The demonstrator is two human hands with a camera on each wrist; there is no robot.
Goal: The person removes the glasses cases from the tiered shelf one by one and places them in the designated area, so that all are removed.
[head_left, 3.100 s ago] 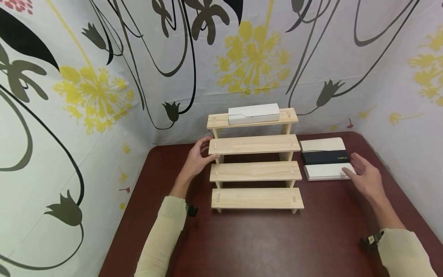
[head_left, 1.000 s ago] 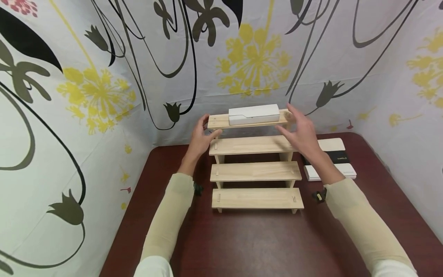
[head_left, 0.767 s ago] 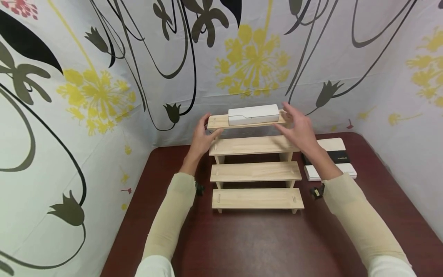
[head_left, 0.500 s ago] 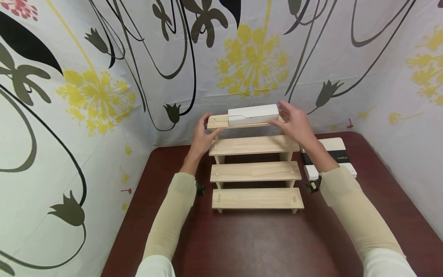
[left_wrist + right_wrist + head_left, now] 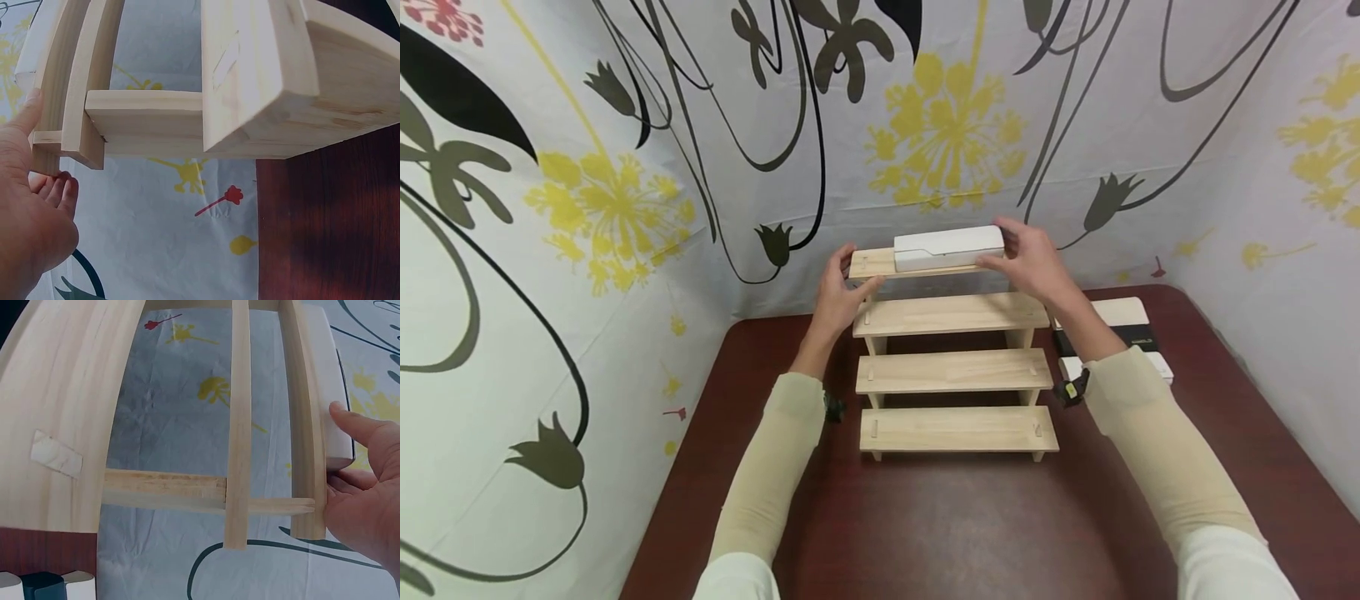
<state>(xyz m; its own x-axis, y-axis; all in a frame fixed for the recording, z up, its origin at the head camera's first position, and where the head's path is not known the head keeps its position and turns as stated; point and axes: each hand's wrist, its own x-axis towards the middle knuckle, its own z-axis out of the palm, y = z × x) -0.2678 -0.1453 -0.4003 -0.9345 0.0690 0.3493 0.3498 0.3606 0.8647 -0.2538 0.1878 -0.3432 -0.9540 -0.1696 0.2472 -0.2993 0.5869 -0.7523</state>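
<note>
A light wooden stepped shelf [image 5: 955,429] with several tiers stands against the back of the table. On its top tier lies a long white box [image 5: 949,248] with a curved flap line. My right hand [image 5: 1033,262] grips the right end of this box, thumb in front and fingers behind; in the right wrist view the thumb of the right hand [image 5: 369,481] lies on the box [image 5: 328,381]. At the top tier's left end, my left hand [image 5: 837,296] holds the board between thumb and fingers, as the left hand [image 5: 31,225] shows in the left wrist view.
Right of the shelf, a cream case [image 5: 1123,311], a black case [image 5: 1141,337] and a white case [image 5: 1159,365] lie in a row, partly behind my right forearm. The dark red table [image 5: 970,525] meets a flower-printed cloth [image 5: 700,100] behind and at the sides.
My right hand has left the cases on the right, moved up to the top tier and closed on the white box's end. My left hand has risen from the second-highest tier to the top one.
</note>
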